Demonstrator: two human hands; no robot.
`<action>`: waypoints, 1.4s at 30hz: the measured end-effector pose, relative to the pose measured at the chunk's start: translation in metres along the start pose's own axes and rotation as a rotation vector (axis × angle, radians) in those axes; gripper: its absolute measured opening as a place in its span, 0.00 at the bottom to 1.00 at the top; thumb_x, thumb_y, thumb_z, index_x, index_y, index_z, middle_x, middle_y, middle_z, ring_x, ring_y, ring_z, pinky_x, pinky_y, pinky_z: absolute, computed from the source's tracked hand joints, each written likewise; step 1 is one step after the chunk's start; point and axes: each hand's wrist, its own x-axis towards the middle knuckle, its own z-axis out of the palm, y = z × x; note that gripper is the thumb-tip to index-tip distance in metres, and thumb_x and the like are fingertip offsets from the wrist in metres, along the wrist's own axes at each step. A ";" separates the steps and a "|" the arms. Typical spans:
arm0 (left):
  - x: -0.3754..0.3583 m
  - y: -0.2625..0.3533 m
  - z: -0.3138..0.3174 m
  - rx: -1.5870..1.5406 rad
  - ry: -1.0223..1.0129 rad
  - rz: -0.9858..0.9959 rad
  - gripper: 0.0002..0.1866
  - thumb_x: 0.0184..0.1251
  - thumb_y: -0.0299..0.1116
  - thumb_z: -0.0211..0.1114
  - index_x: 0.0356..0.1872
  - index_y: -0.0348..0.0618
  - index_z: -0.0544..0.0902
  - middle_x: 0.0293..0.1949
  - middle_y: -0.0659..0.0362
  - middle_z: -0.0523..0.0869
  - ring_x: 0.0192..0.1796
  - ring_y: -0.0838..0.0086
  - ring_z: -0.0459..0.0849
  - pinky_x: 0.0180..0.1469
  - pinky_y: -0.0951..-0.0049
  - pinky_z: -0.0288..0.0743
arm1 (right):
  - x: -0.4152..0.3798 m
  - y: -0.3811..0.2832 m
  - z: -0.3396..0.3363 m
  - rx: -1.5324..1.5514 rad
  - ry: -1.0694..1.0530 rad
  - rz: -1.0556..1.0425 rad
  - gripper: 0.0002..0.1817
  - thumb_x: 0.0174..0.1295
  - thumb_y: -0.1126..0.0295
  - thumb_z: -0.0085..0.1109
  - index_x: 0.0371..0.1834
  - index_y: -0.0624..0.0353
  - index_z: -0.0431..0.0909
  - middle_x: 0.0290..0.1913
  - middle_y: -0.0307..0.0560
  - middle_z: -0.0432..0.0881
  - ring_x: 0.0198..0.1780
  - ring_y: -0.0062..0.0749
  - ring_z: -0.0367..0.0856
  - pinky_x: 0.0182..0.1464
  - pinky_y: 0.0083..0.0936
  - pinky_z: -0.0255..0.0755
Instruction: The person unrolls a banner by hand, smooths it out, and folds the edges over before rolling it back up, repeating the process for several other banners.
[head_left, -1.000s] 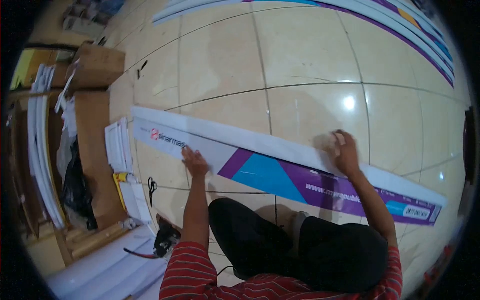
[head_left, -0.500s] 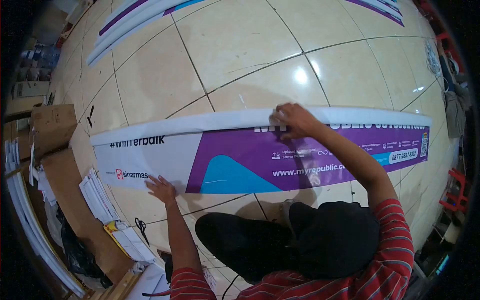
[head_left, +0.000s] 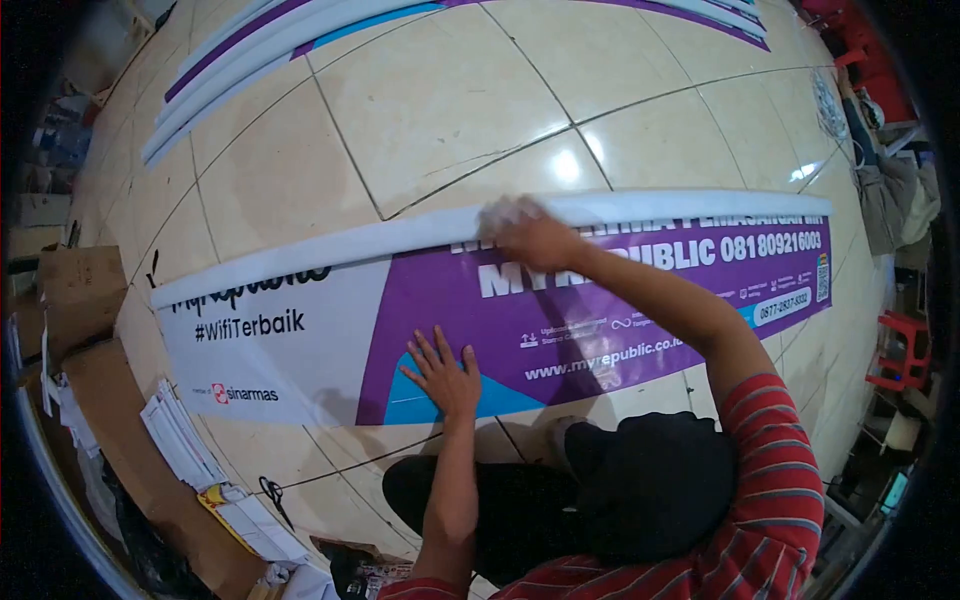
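Observation:
A long white and purple printed banner lies partly unrolled on the tiled floor, its far part still a white roll. My left hand presses flat on the banner's blue patch, fingers spread. My right hand rests on the roll's edge near the middle, blurred, fingers curled against it. My knees in dark trousers sit just below the banner.
More rolled banners lie at the far left of the floor. Cardboard boxes, stacks of white sheets and scissors line the left side. Red stools and clutter stand at the right.
The banner has unrolled wider, showing more text. My left hand moved right from the white end to the blue patch. My right hand pushed the roll farther away.

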 end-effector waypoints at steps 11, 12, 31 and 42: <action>-0.006 0.003 0.002 0.041 0.064 0.046 0.35 0.78 0.54 0.43 0.78 0.48 0.52 0.79 0.45 0.46 0.80 0.46 0.42 0.74 0.33 0.29 | 0.055 0.084 -0.056 0.002 -0.124 0.260 0.27 0.71 0.60 0.42 0.72 0.52 0.64 0.75 0.44 0.62 0.77 0.41 0.57 0.76 0.59 0.44; -0.008 0.002 0.002 0.054 0.084 0.051 0.35 0.78 0.54 0.43 0.78 0.48 0.51 0.79 0.45 0.46 0.80 0.47 0.42 0.74 0.33 0.30 | 0.056 0.078 -0.074 0.317 -0.448 0.079 0.27 0.71 0.59 0.42 0.72 0.53 0.64 0.75 0.45 0.63 0.76 0.40 0.58 0.76 0.54 0.46; -0.005 0.005 -0.003 0.011 0.028 0.030 0.37 0.71 0.50 0.51 0.76 0.42 0.56 0.77 0.41 0.47 0.79 0.44 0.41 0.74 0.31 0.28 | 0.072 0.228 -0.053 -0.288 0.176 0.585 0.29 0.72 0.51 0.40 0.73 0.51 0.65 0.77 0.51 0.58 0.78 0.53 0.51 0.75 0.64 0.42; 0.185 0.105 -0.044 -0.255 0.233 0.107 0.34 0.71 0.46 0.55 0.73 0.43 0.61 0.76 0.40 0.52 0.79 0.46 0.43 0.73 0.32 0.32 | 0.017 0.166 -0.010 -0.040 -0.042 0.596 0.34 0.72 0.41 0.35 0.79 0.39 0.54 0.80 0.43 0.51 0.78 0.51 0.53 0.76 0.59 0.39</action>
